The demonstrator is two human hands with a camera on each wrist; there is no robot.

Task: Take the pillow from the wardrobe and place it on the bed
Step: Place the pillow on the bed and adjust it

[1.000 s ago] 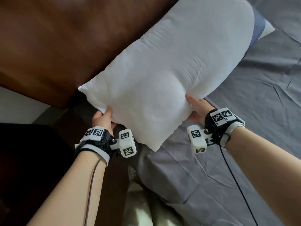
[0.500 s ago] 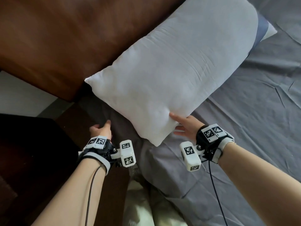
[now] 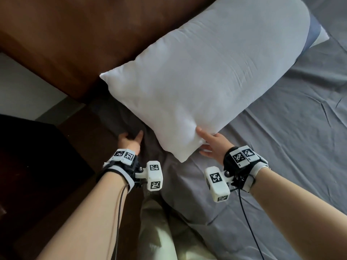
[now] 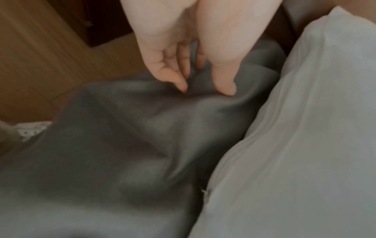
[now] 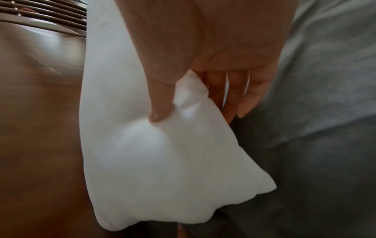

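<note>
The white pillow (image 3: 206, 87) lies slanted on the bed's grey sheet (image 3: 281, 147), its far side against the brown headboard (image 3: 75, 34). My right hand (image 3: 208, 142) holds its near corner. In the right wrist view the thumb (image 5: 160, 103) presses into the pillow (image 5: 152, 153) from the front, with the fingers (image 5: 244, 99) behind it. My left hand (image 3: 130, 140) is off the pillow, to its left. Its loosely bent fingers (image 4: 181, 80) touch the sheet (image 4: 122, 145) beside the pillow's edge (image 4: 295, 145).
A second pillow with a blue band (image 3: 317, 32) pokes out from under the white one at the far right. A dark bedside cabinet (image 3: 28, 156) stands left of the bed, with pale floor (image 3: 22, 87) behind it. My pale trousers (image 3: 159, 231) touch the bed's near edge.
The pillow has come down onto the bed. My left hand let go of its left corner and dropped to the sheet. My right hand slid toward the near corner and still holds it.
</note>
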